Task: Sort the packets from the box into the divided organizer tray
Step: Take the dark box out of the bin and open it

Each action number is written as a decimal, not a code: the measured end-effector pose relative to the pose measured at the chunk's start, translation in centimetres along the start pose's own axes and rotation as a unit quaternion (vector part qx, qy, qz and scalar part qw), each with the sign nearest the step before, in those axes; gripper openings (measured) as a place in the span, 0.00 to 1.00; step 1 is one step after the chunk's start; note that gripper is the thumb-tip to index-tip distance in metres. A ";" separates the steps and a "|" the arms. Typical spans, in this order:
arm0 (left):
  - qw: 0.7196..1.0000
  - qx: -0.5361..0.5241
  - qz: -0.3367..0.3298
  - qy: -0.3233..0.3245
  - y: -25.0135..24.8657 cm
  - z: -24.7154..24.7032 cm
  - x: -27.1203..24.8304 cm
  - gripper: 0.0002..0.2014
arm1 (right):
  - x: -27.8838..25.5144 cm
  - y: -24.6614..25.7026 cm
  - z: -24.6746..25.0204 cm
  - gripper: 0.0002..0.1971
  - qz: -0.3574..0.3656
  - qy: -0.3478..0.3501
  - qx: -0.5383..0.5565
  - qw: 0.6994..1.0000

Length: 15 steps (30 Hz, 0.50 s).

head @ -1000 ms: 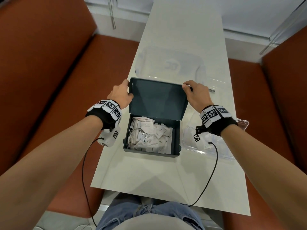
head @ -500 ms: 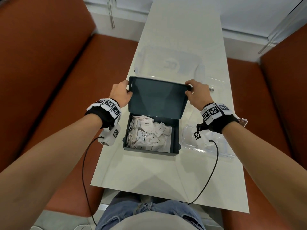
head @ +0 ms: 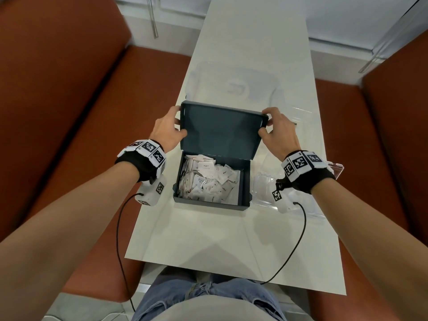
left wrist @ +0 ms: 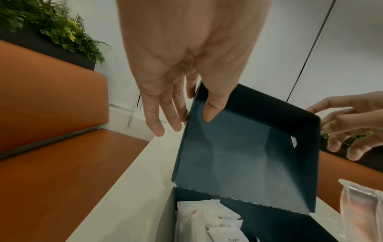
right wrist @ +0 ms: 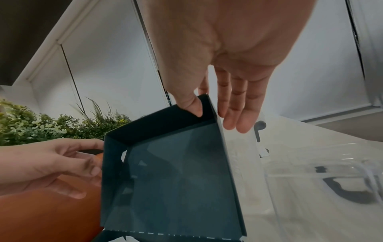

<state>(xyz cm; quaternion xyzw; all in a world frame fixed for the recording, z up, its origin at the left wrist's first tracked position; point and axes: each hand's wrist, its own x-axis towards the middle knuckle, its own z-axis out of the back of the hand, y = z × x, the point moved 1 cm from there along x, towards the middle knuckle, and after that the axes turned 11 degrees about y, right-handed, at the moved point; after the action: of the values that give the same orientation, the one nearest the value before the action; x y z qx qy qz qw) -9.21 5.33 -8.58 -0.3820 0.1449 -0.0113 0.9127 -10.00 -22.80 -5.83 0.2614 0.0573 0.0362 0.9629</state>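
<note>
A dark blue box [head: 245, 181] stands on the white table [head: 208, 232], its hinged lid [head: 220, 133] raised nearly upright. Several white packets [head: 208, 181] fill it. My left hand [head: 177, 121] pinches the lid's left edge, thumb [left wrist: 213, 106] on the inside, fingers [left wrist: 165, 117] behind. On the lid's right top corner my right hand [head: 266, 122] does the same, thumb [right wrist: 192, 104] inside the corner, fingers [right wrist: 234, 114] outside. The clear organizer tray [head: 264, 186] lies right of the box, partly under my right wrist.
A large clear plastic container [head: 234, 86] lies flat on the table just behind the lid. Orange benches [head: 92, 135] run along both long sides of the narrow table. Cables hang from both wristbands over the near table edge [head: 208, 267].
Both hands have carried the lid's top edge slightly farther back, so it stands a little more open. The box and tray have stayed in place.
</note>
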 end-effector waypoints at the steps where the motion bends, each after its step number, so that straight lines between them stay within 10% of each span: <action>1: 1.000 0.002 0.002 -0.002 0.0 -0.1 0.1 0.30 | 0.1 0.1 0.0 0.20 0.000 0.001 -0.003 1.000; 8: 0.999 0.022 -0.010 -0.049 0.2 0.2 0.1 0.32 | -0.1 0.5 0.8 0.21 -0.011 -0.011 -0.021 1.000; 12: 0.966 0.049 -0.168 -0.193 -1.3 0.8 -2.2 0.23 | -1.4 1.4 1.9 0.15 0.081 -0.103 0.024 0.991; 15: 0.966 0.066 -0.232 -0.090 -2.3 0.1 -3.2 0.19 | -2.1 2.6 1.2 0.11 0.155 -0.076 0.044 0.984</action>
<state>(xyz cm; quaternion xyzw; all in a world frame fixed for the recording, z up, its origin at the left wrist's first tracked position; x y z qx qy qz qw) -12.05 4.19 -6.04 -0.3431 -0.0310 -0.1976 0.9177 -12.03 -21.35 -3.25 0.3109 -0.0560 0.1621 0.9348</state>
